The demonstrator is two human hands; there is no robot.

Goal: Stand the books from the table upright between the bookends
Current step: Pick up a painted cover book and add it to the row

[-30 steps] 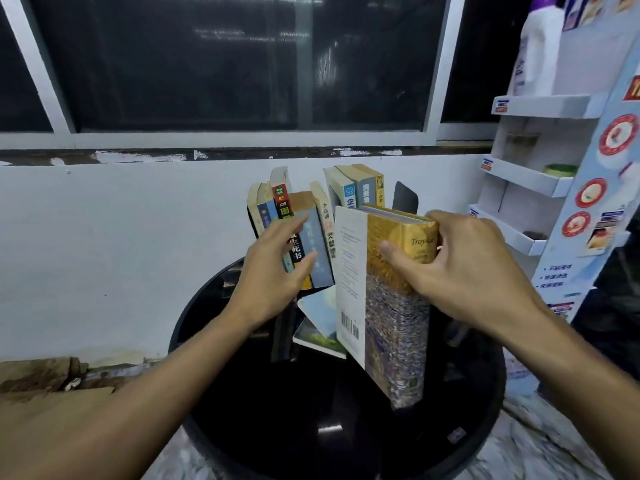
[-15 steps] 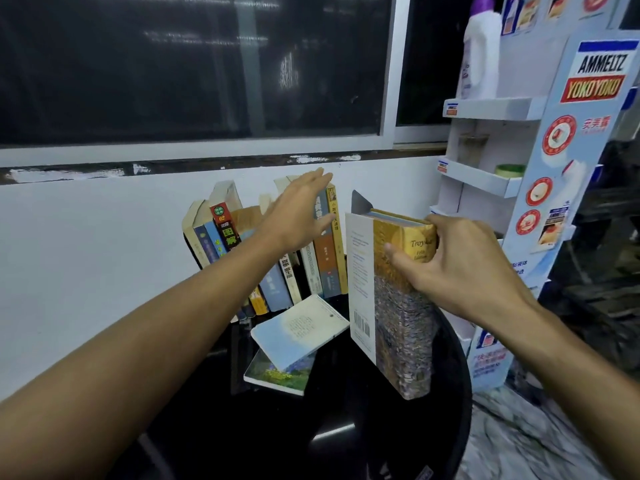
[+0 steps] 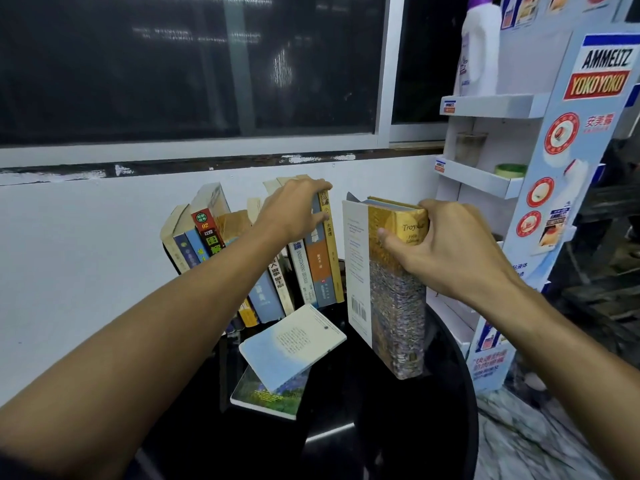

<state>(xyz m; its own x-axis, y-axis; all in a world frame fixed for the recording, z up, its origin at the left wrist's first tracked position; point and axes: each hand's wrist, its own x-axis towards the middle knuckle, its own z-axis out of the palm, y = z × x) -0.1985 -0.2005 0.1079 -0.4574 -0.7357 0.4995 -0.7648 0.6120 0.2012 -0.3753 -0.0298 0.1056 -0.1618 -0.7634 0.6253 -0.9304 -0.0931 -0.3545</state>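
Observation:
A row of books (image 3: pixel 313 271) leans leftward at the back of a round black table (image 3: pixel 398 427). My left hand (image 3: pixel 294 209) lies flat over the top edges of the row's right-hand books. My right hand (image 3: pixel 440 251) grips the top of a thick gold-spined book (image 3: pixel 394 306), held upright just right of the row, its lower end near the table. A dark bookend (image 3: pixel 351 197) peeks out behind that thick book. Two thin books, a pale blue one (image 3: pixel 291 344) on a green one (image 3: pixel 266 393), lie flat in front of the row.
A white wall and a dark window run behind the table. A cardboard display rack (image 3: pixel 491 178) with shelves, a white bottle (image 3: pixel 479 50) and a small green tin (image 3: pixel 509 169) stands close to the right of the table. Marble floor shows at lower right.
My left hand rose from the fronts of the leaning books to their top edges at the row's right end. The thick book in my right hand stays upright beside the row.

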